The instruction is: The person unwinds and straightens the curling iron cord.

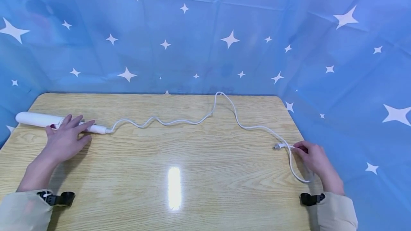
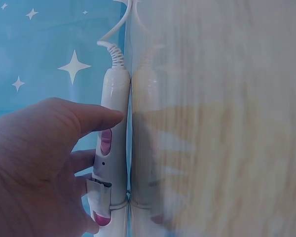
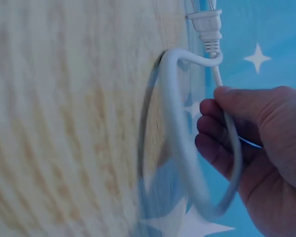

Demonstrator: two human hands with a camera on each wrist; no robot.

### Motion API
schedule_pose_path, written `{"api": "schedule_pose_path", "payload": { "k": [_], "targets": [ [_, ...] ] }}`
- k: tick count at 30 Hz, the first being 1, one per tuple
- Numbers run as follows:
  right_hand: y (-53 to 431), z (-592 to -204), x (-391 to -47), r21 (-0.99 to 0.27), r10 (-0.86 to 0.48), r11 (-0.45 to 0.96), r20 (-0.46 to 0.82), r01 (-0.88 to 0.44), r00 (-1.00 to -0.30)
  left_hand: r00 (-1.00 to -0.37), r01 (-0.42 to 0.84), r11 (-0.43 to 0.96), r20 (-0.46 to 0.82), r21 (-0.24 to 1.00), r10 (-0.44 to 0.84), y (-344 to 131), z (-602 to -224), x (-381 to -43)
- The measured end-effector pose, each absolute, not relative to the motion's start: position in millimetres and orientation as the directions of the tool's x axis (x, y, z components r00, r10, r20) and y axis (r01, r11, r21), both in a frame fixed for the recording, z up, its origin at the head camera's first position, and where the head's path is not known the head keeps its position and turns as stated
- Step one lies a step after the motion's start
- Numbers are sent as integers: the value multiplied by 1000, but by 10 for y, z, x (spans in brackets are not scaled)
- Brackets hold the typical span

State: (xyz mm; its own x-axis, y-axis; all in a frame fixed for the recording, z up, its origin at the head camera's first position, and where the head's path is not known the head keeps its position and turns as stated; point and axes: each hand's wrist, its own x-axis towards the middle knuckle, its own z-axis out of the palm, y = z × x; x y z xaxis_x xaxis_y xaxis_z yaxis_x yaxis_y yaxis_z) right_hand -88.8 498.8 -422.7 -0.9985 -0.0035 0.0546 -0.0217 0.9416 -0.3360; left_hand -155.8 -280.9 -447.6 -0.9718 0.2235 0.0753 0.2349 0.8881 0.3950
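Observation:
A white hair styling iron (image 1: 36, 119) with pink buttons lies at the table's left. My left hand (image 1: 65, 143) rests over its handle (image 2: 116, 94), fingers spread and thumb near the cord end. In the left wrist view, the thumb touches the handle beside a pink switch (image 2: 106, 142). From the handle, the white cord (image 1: 179, 121) runs in waves across the table to the right. My right hand (image 1: 316, 158) pinches it between thumb and fingers just behind the two-pin plug (image 3: 207, 23). The plug points left, and a loop of cord (image 3: 180, 128) hangs by the hand.
The wood-grain table (image 1: 128, 181) has rounded far corners. A blue sheet with white stars (image 1: 192, 56) stands behind it and along the sides. Bright light reflects off the tabletop near the middle. Black straps (image 1: 57, 199) circle both wrists.

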Motion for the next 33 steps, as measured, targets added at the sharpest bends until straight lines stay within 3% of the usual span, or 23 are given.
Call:
{"api": "schedule_pose_path", "payload": {
  "k": [10,14,20,27,33],
  "targets": [
    [4958,-4212,-883,-397,65,917,96,21,-993,-973,231,883,73,409,221,-2804,-4480,-1556],
    [4951,-4172,-895,-426,116,904,184,27,-976,-973,230,882,75,412,218,-2803,-4480,-1555],
    [4889,-4105,-930,-435,253,896,327,92,-910,-972,233,879,80,416,220,-2806,-4493,-1548],
    [4793,-4051,-974,-570,492,784,327,247,-807,-971,241,878,93,414,222,-2812,-4506,-1546],
    [4755,-4049,-1021,-632,580,726,350,271,-736,-970,242,878,94,414,223,-2816,-4499,-1552]
  ]
}}
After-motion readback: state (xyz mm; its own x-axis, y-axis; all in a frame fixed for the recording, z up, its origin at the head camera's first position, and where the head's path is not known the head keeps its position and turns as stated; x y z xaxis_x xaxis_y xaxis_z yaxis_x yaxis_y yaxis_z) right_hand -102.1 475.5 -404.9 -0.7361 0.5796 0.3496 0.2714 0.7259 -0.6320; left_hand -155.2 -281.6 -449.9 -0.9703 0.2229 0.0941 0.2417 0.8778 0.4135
